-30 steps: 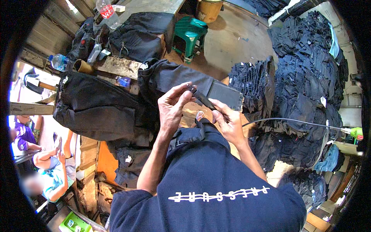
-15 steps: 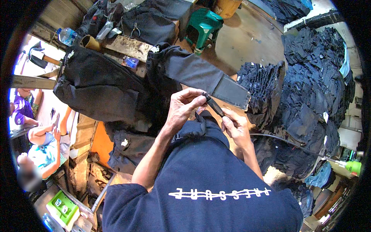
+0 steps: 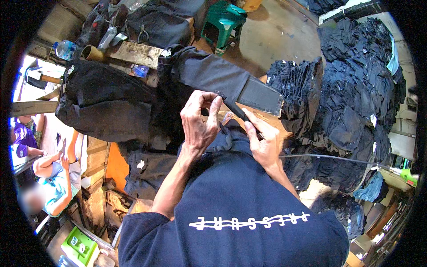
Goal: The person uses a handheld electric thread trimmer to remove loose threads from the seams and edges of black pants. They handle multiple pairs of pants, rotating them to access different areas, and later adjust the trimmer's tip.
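A slim, black, stick-like piece point(image 3: 233, 108) slants between my hands; its exact kind cannot be made out. My left hand point(image 3: 200, 122) is closed at its upper left end, thumb and forefinger pinched together. At the lower right end, my right hand point(image 3: 265, 138) grips it between thumb and fingers. Just beyond my hands, a dark grey trouser leg point(image 3: 209, 69) lies stretched out, with a flat black panel point(image 3: 260, 96) with a pale, worn edge at its right end. To the left of it, black trousers point(image 3: 106, 102) are spread out.
Gathered black garments point(image 3: 293, 89) and a large heap of dark cloth point(image 3: 351, 93) fill the right. A green plastic stool point(image 3: 224, 22) stands beyond. Scissors point(image 3: 143, 34) and a water bottle point(image 3: 65, 50) lie far left. Another person point(image 3: 55, 182) sits at left; a thin cable point(image 3: 329, 156) crosses at right.
Both hands have shifted slightly left. My right hand has turned a little, and more of the black piece shows between my hands. The whole view has moved slightly.
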### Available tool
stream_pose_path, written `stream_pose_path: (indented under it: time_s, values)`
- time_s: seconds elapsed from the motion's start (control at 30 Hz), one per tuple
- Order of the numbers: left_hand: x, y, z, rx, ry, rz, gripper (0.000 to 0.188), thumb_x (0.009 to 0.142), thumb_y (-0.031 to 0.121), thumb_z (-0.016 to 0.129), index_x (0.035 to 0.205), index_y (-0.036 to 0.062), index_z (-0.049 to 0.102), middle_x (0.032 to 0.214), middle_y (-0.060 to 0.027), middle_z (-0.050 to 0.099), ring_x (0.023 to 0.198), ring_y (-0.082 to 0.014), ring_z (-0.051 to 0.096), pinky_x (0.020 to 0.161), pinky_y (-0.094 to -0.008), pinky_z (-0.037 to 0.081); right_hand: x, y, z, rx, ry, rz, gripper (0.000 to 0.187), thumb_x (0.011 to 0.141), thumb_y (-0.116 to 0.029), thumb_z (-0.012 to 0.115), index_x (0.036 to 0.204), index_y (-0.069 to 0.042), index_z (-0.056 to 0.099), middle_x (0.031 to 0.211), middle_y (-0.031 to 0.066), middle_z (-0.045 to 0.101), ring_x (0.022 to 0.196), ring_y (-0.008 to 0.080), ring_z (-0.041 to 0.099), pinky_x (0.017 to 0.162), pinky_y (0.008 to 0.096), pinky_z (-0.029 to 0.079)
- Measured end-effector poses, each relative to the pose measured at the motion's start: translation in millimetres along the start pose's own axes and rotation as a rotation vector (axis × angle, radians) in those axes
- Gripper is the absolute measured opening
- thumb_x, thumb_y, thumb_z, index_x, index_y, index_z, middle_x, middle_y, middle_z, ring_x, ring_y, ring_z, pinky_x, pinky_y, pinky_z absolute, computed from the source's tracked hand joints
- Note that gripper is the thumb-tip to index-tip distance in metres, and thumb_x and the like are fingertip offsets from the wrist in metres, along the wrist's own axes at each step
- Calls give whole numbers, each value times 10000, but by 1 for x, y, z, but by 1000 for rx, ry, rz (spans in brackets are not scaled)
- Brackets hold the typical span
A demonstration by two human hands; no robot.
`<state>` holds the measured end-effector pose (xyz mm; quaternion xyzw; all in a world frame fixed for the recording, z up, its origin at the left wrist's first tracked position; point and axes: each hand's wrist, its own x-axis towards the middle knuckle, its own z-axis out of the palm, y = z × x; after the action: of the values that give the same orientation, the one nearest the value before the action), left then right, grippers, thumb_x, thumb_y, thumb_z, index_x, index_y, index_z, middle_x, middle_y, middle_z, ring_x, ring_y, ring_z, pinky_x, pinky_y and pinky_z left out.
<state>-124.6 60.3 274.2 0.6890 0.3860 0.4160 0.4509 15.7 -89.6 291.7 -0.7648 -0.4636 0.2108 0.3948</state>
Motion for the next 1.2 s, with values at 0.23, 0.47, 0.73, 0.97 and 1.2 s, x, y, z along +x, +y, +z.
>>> stream_pose_path:
  time_s: [0.23, 0.47, 0.73, 0.97, 1.2]
  values:
    - [-1, -12, 0, -266, -30, -190, 85, 993, 58, 760, 1009, 3, 697, 883, -27, 688, 803, -96, 638, 749, -275, 529, 6, -9, 5, 73, 59, -3, 310, 1052, -128, 697, 1348, -59, 756, 885, 174, 751, 697, 242, 680, 670, 343, 533]
    - [-4, -6, 0, -413, 198, -216, 89, 1030, 112, 741, 1046, 34, 702, 927, 15, 668, 836, -67, 609, 743, -245, 488, 10, -18, 4, 110, -16, 79, 295, 1035, -125, 716, 1311, -36, 768, 862, 188, 752, 715, 267, 708, 682, 353, 543]
    - [3, 11, -10, -370, 126, 88, 85, 1014, 65, 738, 1049, 15, 678, 1005, -23, 642, 897, -116, 622, 821, -258, 506, 10, -20, 5, 273, -11, 105, 267, 985, -99, 795, 1239, -17, 791, 859, 85, 765, 709, 133, 683, 666, 284, 531]
    - [4, 39, -10, -656, -46, -20, 99, 1016, 60, 744, 1017, 10, 659, 1006, -34, 623, 917, -107, 609, 842, -268, 509, 25, -39, -9, 902, -292, 133, 367, 1044, -221, 767, 1313, 23, 719, 970, 74, 766, 770, 119, 714, 652, 265, 567]
    - [27, 48, -27, -317, 75, 247, 117, 917, 16, 784, 956, 13, 674, 972, -77, 643, 893, -193, 636, 819, -321, 519, 19, -56, -12, 613, -136, 62, 340, 974, -144, 838, 1271, -2, 754, 883, 15, 735, 703, 57, 637, 608, 226, 500]
